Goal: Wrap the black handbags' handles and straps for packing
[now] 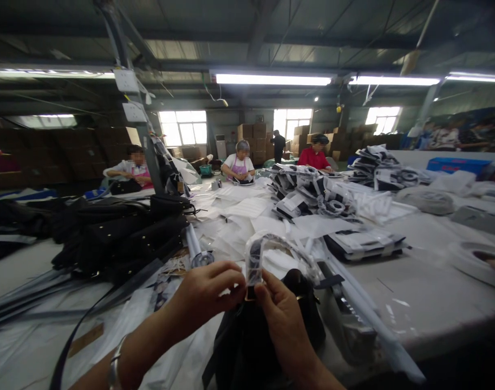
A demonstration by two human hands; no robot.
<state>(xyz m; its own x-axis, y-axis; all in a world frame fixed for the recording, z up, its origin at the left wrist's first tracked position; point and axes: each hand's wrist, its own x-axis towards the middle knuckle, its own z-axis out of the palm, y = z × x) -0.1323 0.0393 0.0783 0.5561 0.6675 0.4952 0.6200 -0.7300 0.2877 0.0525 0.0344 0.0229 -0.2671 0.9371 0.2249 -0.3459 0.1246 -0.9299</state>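
Note:
My left hand and my right hand meet low in the middle of the view, both pinched on the plastic-wrapped handle of a black handbag. The fingertips close around a small gold fitting where the handle joins the bag. The wrapped handle arches up and to the right over the bag's top. The bag stands upright in front of me at the near edge of the table. A metal bracelet sits on my left wrist.
A heap of black bags and loose straps lies to the left. White sheets and stacks of wrapped parts cover the table's middle. Tape rolls rest at right. Three people sit working at the far end.

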